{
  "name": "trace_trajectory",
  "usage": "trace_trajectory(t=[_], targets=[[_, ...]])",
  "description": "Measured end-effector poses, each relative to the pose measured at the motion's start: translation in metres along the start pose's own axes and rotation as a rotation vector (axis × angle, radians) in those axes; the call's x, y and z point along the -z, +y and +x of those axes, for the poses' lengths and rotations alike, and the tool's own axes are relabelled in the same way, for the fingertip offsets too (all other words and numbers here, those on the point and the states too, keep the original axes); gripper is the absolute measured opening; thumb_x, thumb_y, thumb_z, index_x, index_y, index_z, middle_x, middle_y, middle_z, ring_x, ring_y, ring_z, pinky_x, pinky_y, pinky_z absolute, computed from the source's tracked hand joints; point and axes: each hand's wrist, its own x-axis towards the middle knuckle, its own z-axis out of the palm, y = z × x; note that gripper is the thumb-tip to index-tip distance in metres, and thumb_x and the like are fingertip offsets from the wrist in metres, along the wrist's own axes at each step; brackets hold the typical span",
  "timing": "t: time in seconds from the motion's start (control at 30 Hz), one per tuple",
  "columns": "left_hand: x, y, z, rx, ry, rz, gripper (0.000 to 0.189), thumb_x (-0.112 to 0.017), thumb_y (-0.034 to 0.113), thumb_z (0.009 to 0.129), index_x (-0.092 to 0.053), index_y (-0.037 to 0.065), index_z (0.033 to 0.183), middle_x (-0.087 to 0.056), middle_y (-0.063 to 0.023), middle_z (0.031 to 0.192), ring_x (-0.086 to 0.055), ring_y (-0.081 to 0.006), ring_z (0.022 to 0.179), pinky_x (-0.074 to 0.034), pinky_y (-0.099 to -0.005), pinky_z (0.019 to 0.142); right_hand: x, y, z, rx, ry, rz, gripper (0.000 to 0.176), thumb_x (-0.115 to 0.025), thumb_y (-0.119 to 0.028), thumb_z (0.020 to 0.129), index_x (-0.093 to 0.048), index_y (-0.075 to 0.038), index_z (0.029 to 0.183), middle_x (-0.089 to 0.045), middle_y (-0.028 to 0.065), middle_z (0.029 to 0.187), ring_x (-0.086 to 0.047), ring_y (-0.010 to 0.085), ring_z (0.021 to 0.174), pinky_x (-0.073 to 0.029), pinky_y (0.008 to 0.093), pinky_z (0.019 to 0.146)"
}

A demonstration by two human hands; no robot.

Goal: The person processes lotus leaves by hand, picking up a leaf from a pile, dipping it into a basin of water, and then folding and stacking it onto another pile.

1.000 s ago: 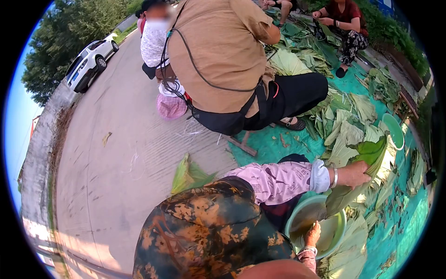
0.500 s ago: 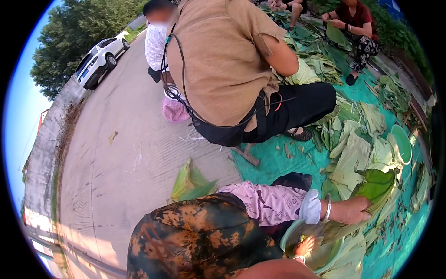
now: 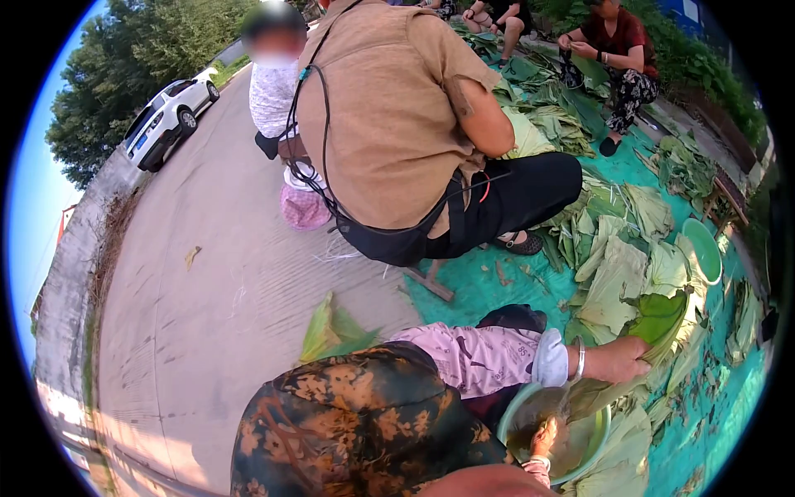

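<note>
My left hand (image 3: 617,360), with a silver bangle and a pink sleeve, is closed on the edge of a large green leaf (image 3: 661,321) at the right. Below it, my right hand (image 3: 543,439) is over a pale green basin (image 3: 607,431) that holds murky water. Its fingers look drawn together; what they hold, if anything, is too small to make out. A brownish leaf part hangs over the basin's upper edge. Flattened pale leaves (image 3: 614,286) lie around and beyond my left hand.
A person in a brown shirt (image 3: 389,116) crouches ahead, with other people beyond. A green sheet (image 3: 489,290) carries leaf piles and a second green basin (image 3: 702,251). A folded leaf (image 3: 327,331) lies on the concrete, left. A white car (image 3: 170,116) stands farther off.
The view has shifted slightly. My left hand and its leaf are a little farther left and higher in view. My right hand's fingers, spread before, look closer together.
</note>
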Motion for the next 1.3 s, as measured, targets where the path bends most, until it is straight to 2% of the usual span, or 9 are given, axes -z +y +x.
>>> trace_trajectory(t=[0.2, 0.33, 0.4, 0.47, 0.67, 0.8, 0.93, 0.97, 1.3], targets=[[0.008, 0.010, -0.001, 0.066, 0.027, -0.004, 0.026, -0.050, 0.018, 0.077, -0.054, -0.007, 0.084, -0.058, -0.0211, 0.073, -0.057, -0.0255, 0.066, -0.044, -0.0371, 0.066, -0.004, 0.010, 0.007, -0.019, 0.103, 0.232, 0.028, -0.049, -0.012, 0.081, -0.051, -0.004, 0.108, -0.057, 0.0186, 0.096, -0.054, 0.0352, 0.090, -0.043, 0.0395, 0.078], [0.011, 0.009, 0.003, 0.201, -0.027, -0.101, 0.023, -0.051, 0.018, 0.084, -0.058, 0.000, 0.096, -0.060, -0.0074, 0.076, -0.053, -0.0105, 0.051, -0.045, -0.0226, 0.043, 0.069, -0.047, -0.004, 0.067, 0.377, 0.149, 0.014, -0.051, -0.018, 0.082, -0.054, -0.005, 0.086, -0.056, 0.0201, 0.076, -0.054, 0.0391, 0.073, -0.042, 0.0431, 0.065], [0.009, 0.002, 0.005, 0.012, 0.007, 0.039, 0.023, -0.056, 0.017, 0.084, -0.057, -0.002, 0.095, -0.060, -0.0063, 0.082, -0.055, -0.0107, 0.056, -0.047, -0.0218, 0.049, 0.107, -0.050, -0.012, -0.095, 0.314, 0.221, 0.016, -0.052, -0.022, 0.082, -0.055, -0.007, 0.088, -0.057, 0.0181, 0.079, -0.054, 0.0371, 0.078, -0.043, 0.0413, 0.067], [0.011, 0.005, 0.008, 0.089, -0.011, -0.070, 0.022, -0.050, 0.021, 0.086, -0.059, 0.003, 0.079, -0.053, -0.0001, 0.053, -0.047, -0.0107, 0.037, -0.035, -0.0227, 0.036, 0.138, -0.046, -0.021, -0.109, 0.376, 0.351, 0.017, -0.053, -0.022, 0.081, -0.058, -0.008, 0.089, -0.058, 0.0180, 0.079, -0.055, 0.0348, 0.074, -0.043, 0.0374, 0.066], [0.017, 0.005, 0.007, 0.164, 0.078, -0.083, 0.021, -0.052, 0.022, 0.084, -0.058, 0.003, 0.081, -0.055, -0.0014, 0.057, -0.051, -0.0106, 0.041, -0.034, -0.0220, 0.037, 0.205, -0.044, -0.045, -0.188, 0.335, 0.718, 0.021, -0.058, -0.014, 0.081, -0.061, -0.004, 0.099, -0.063, 0.0000, 0.083, -0.054, 0.0079, 0.075, -0.044, 0.0237, 0.070], [0.016, 0.010, 0.004, 0.148, 0.122, -0.072, 0.021, -0.053, 0.022, 0.084, -0.058, 0.002, 0.082, -0.056, -0.0031, 0.059, -0.052, -0.0113, 0.041, -0.036, -0.0216, 0.038, 0.225, -0.046, -0.055, -0.190, 0.316, 0.939, 0.022, -0.059, -0.015, 0.082, -0.060, -0.002, 0.100, -0.062, 0.0015, 0.083, -0.054, 0.0068, 0.074, -0.045, 0.0226, 0.069], [0.016, 0.012, 0.006, 0.122, 0.091, -0.097, 0.019, -0.054, 0.017, 0.083, -0.058, -0.002, 0.086, -0.058, -0.0072, 0.063, -0.055, -0.0179, 0.047, -0.044, -0.0271, 0.046, 0.216, -0.022, -0.054, -0.147, 0.252, 0.692, 0.024, -0.060, -0.015, 0.079, -0.061, -0.002, 0.098, -0.063, 0.0010, 0.083, -0.056, 0.0111, 0.073, -0.045, 0.0260, 0.069], [0.023, -0.003, 0.011, 0.110, 0.108, -0.130, 0.025, -0.058, 0.019, 0.082, -0.058, -0.002, 0.096, -0.060, -0.0048, 0.088, -0.057, -0.0111, 0.065, -0.048, -0.0219, 0.052, 0.219, -0.026, -0.057, -0.147, 0.252, 0.757, 0.024, -0.060, -0.016, 0.078, -0.061, -0.002, 0.098, -0.063, 0.0010, 0.083, -0.056, 0.0117, 0.073, -0.045, 0.0264, 0.069], [0.025, 0.017, -0.005, 0.122, 0.176, -0.106, 0.028, -0.060, 0.022, 0.082, -0.058, -0.001, 0.098, -0.059, -0.0052, 0.092, -0.056, -0.0110, 0.070, -0.047, -0.0213, 0.054, 0.346, 0.084, -0.065, -0.332, 0.748, 0.613, 0.023, -0.057, -0.016, 0.082, -0.060, -0.006, 0.102, -0.062, 0.0039, 0.091, -0.057, 0.0170, 0.082, -0.044, 0.0287, 0.073]])
